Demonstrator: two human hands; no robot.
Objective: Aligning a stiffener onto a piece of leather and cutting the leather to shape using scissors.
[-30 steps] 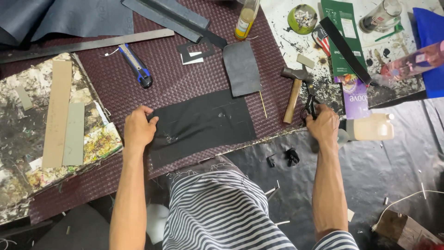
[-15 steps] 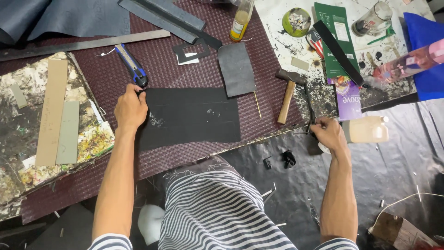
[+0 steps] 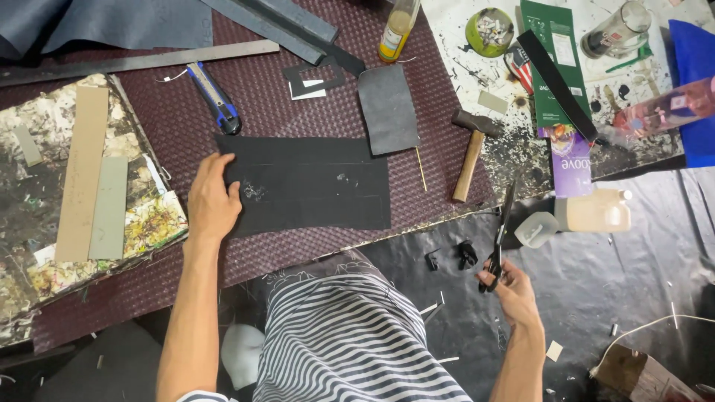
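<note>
Maroon woven mat [image 3: 298, 112] covers worktable. Your left hand [image 3: 212, 201] lies flat, fingers spread, on left edge of black sheet [image 3: 309, 182] mid-mat. Your right hand [image 3: 512, 294] grips scissors [image 3: 500, 234], blades up, off table edge. Hammer [image 3: 469, 152] just right of sheet.

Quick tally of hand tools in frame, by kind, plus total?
Scissors: 1, held in the right hand
Hammer: 1
Utility knife: 1
Metal ruler: 1
Total: 4
The left hand holds no tool; it rests flat on the black sheet.
</note>
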